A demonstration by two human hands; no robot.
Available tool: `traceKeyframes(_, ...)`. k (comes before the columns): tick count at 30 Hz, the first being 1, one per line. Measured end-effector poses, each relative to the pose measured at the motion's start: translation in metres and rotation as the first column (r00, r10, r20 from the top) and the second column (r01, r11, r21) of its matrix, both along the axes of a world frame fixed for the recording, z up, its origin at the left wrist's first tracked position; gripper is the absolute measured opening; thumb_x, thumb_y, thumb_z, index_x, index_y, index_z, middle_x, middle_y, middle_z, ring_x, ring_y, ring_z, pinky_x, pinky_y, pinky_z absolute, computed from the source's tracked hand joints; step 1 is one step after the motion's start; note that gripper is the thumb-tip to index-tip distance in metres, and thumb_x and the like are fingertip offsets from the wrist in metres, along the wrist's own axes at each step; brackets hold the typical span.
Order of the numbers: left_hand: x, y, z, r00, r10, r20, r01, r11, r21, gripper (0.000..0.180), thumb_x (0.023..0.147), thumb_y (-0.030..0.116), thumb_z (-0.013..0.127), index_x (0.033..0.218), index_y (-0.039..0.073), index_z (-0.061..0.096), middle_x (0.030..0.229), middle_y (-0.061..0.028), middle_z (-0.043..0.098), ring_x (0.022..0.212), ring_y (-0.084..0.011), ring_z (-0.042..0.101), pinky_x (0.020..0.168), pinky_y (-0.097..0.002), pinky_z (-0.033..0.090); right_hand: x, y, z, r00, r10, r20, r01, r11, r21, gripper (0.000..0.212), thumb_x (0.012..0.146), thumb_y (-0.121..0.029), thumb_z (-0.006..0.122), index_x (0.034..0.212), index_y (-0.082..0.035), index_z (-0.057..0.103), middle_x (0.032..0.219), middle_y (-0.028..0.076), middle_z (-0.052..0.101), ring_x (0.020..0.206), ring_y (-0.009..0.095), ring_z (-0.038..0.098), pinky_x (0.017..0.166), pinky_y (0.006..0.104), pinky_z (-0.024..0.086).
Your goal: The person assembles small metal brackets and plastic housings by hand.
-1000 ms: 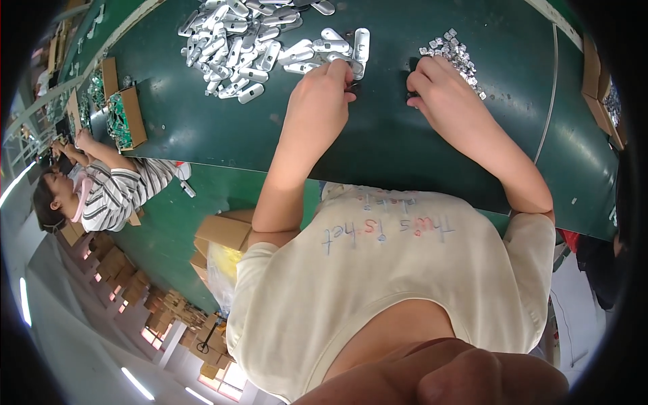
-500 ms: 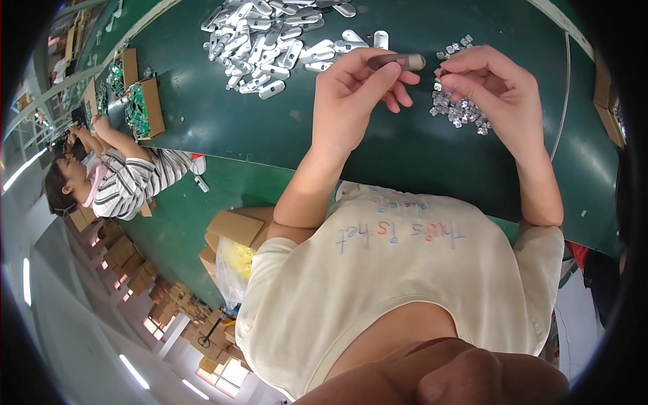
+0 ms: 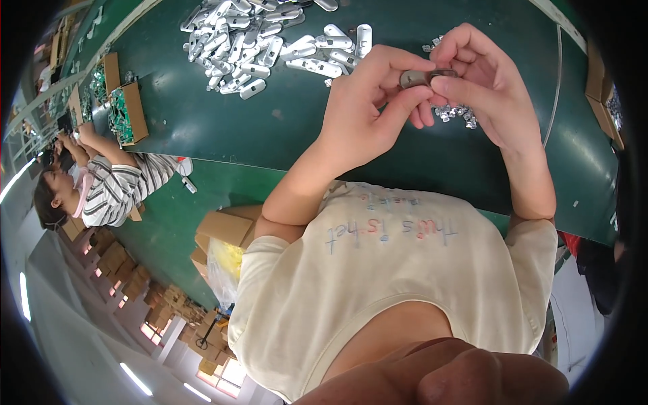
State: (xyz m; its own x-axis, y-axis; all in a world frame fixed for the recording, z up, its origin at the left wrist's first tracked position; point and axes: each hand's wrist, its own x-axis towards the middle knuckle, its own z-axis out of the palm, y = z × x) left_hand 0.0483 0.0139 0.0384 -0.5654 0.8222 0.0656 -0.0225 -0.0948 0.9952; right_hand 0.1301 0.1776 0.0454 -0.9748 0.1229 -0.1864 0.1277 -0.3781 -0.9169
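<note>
Above the green table, both hands meet at a small oblong metal casing point(image 3: 413, 79) that looks dark grey-brown from this side. My left hand point(image 3: 364, 111) pinches it between thumb and fingers at its left part. My right hand point(image 3: 489, 91) is closed at its right end, thumb below and fingertips above. Whether a small piece sits inside the right pinch is hidden by the fingers. Beneath the right hand lies a heap of tiny shiny silver parts point(image 3: 455, 116), partly covered. To the left of my hands spreads a pile of silver oblong casings point(image 3: 236, 50).
Open cardboard boxes of green circuit boards point(image 3: 121, 115) stand at the table's left. Another cardboard box point(image 3: 601, 94) is at the far right. A co-worker in a striped top point(image 3: 115, 185) works along the left. Behind the near edge, a carton point(image 3: 223, 229) holds a yellow bag.
My right hand has come left and up from the small-parts heap to the casing. The casing has turned in my left hand, and both hands now touch it.
</note>
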Motion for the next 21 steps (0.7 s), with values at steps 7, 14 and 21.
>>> traceKeyframes(7,0.002,0.004,-0.004,0.994,-0.011,-0.113,0.011,1.0,-0.002,0.022,0.085,-0.011,0.05,0.106,-0.006,0.046,0.083,-0.0188,0.064,0.065,-0.0162,0.061,0.057,-0.0256,0.052,0.0,0.01,-0.004,0.995,0.081,0.053,-0.074,0.99,-0.123,0.018,0.077,0.0,0.06,0.093,-0.002,0.05,0.093,0.005,0.052,0.08,0.009,0.053,0.066,0.0206,0.042)
traceKeyframes(14,-0.001,0.007,-0.003,0.99,-0.003,-0.144,0.007,1.0,0.026,0.026,0.083,-0.011,0.054,0.107,-0.006,0.049,0.085,-0.0148,0.064,0.067,-0.0147,0.062,0.059,-0.0234,0.052,0.002,0.011,0.002,0.996,0.056,0.066,-0.054,0.998,-0.031,0.023,0.077,0.002,0.059,0.099,0.0,0.052,0.091,0.005,0.055,0.08,0.009,0.054,0.066,0.0203,0.042)
traceKeyframes(21,-0.006,0.013,-0.011,0.951,0.155,-0.269,-0.153,0.988,0.027,0.022,0.079,-0.004,0.062,0.099,0.002,0.058,0.078,-0.0075,0.065,0.065,-0.0125,0.066,0.055,-0.0228,0.051,0.001,0.02,-0.009,0.998,0.061,0.018,-0.062,0.996,0.066,0.034,0.078,-0.003,0.064,0.109,0.002,0.051,0.096,0.006,0.055,0.086,0.01,0.053,0.069,0.0198,0.042)
